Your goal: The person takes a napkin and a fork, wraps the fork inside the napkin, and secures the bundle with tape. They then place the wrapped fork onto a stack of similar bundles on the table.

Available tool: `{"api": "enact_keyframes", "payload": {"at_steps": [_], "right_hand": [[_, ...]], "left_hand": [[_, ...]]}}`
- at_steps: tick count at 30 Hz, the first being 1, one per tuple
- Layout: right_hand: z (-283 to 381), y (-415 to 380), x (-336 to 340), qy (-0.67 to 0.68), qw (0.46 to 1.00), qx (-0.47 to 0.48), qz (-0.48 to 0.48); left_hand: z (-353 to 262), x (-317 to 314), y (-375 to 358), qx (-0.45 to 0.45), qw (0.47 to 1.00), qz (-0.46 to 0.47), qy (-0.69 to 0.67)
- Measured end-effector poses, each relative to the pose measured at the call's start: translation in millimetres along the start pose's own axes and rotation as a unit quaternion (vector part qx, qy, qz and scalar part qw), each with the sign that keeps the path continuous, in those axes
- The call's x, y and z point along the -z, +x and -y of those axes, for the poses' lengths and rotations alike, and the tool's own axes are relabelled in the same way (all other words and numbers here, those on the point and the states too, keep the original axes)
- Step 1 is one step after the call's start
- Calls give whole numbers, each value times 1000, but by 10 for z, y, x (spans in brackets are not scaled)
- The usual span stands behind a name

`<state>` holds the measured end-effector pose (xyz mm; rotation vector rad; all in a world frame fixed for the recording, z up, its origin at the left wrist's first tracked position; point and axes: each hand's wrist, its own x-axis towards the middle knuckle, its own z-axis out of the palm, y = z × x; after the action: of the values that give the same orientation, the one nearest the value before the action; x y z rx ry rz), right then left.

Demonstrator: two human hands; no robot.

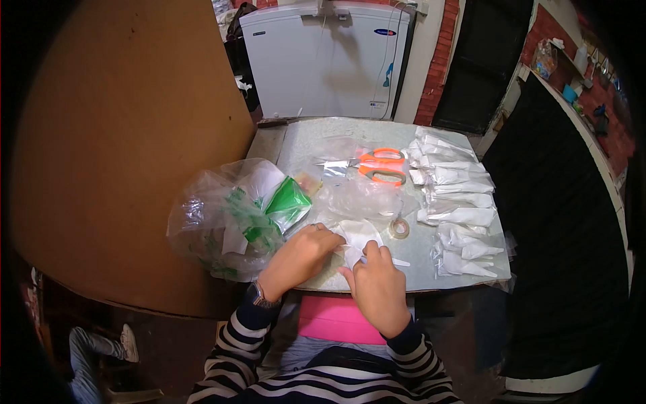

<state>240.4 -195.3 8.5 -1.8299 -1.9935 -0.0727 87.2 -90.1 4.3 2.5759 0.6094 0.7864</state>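
My left hand (306, 256) and my right hand (378, 286) meet near the front edge of the table (417, 269), both with bent fingers pinching a thin white piece (359, 233). A narrow white tip sticks out to the right of my right hand. Just beyond lies a roll of clear tape (399, 228). Orange-handled scissors (383, 167) rest on clear plastic farther back. To the left of my left hand is a large clear bag (202, 222) with a green packet (289, 204). Several wrapped white pieces (461, 200) lie in a column along the right side.
A white chest freezer (326, 64) stands behind the table. A tall brown board (128, 148) rises at the left, and a black cloth (558, 222) hangs at the right. Another person's leg (94, 347) shows at the lower left.
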Motion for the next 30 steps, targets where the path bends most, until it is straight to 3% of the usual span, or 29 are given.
{"api": "enact_keyframes", "payload": {"at_steps": [6,9,21,24,30], "right_hand": [[-25,-3,-27,-34,999,-9,1],[-57,2,-24,-22,1000,-15,-1],[-91,42,-22,25,998,-45,-28],[-94,66,-28,32,997,-54,-39],[-117,84,-29,47,996,-61,-44]], "left_hand": [[-14,78,22,-19,998,36,-56],[-103,89,14,27,997,26,-72],[-56,94,124,22,996,79,-27],[-84,100,152,-9,998,50,-48],[7,-19,209,14,998,59,-4]]}}
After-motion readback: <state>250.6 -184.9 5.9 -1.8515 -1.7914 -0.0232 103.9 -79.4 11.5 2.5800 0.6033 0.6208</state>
